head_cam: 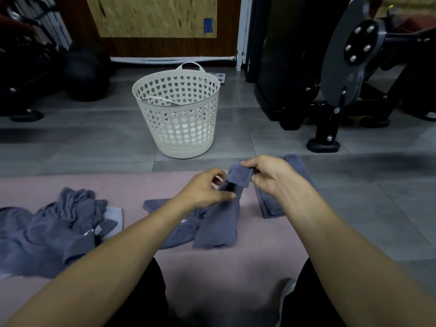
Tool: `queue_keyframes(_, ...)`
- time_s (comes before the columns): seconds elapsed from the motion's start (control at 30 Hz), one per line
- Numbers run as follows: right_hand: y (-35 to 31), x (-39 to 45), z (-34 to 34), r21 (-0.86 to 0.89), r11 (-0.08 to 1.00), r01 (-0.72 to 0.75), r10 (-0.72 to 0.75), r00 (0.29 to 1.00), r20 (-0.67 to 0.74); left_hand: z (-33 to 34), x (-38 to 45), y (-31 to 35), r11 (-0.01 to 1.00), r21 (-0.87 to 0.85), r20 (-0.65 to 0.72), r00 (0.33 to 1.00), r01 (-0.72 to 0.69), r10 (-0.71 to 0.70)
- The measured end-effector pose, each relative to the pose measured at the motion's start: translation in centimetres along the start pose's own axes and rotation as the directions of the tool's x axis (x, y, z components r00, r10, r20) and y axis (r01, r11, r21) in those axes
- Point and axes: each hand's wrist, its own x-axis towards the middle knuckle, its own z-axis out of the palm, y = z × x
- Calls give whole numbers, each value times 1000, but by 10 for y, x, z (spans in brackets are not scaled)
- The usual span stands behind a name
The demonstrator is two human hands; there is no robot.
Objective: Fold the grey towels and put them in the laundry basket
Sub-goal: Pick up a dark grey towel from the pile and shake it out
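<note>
A grey towel (219, 223) hangs lifted above the pink mat, its lower end resting on the mat. My left hand (203, 190) pinches its upper left edge, and my right hand (269, 175) grips its top corner. A folded grey towel (269, 206) lies flat on the mat under my right forearm, partly hidden. A crumpled heap of grey towels (52, 232) lies at the left. The white laundry basket (179, 109), perforated with heart holes, stands upright on the floor beyond the mat; nothing shows inside it.
The pink mat (141, 185) covers the floor in front of me. Black gym equipment (342, 74) stands at the right, dark balls and gear (80, 72) at the left. A wooden wall panel (153, 17) is behind the basket.
</note>
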Motion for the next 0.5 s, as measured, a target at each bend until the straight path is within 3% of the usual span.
queue_keyframes(0.1, -3, -4, -4, -124, 991, 47, -55, 996, -65, -3, 11, -7, 999, 49, -116, 993, -16, 21)
queue_keyframes(0.2, -2, -13, -12, -551, 823, 137, -273, 946, -174, -11, 16, -2, 995, -101, -177, 984, 5, -23)
queue_keyframes(0.23, -1, -15, -14, -597, 780, 185, -325, 936, -135, -12, 16, 1, 991, -134, -199, 980, -24, -3)
queue_keyframes(0.33, 2, -23, -10, -516, 763, 390, -370, 917, 147, -13, 13, 9, 968, -186, -214, 969, -168, 127)
queue_keyframes(0.37, 4, -23, -8, -560, 693, 455, -410, 887, 213, -14, 13, 10, 957, -209, -211, 965, -202, 157)
queue_keyframes(0.43, 6, -22, -7, -688, 507, 518, -500, 828, 255, -18, 15, 11, 939, -252, -197, 962, -236, 189)
queue_keyframes(0.5, 4, -22, -9, -731, 454, 509, -554, 804, 216, -22, 15, 8, 928, -289, -180, 965, -236, 189)
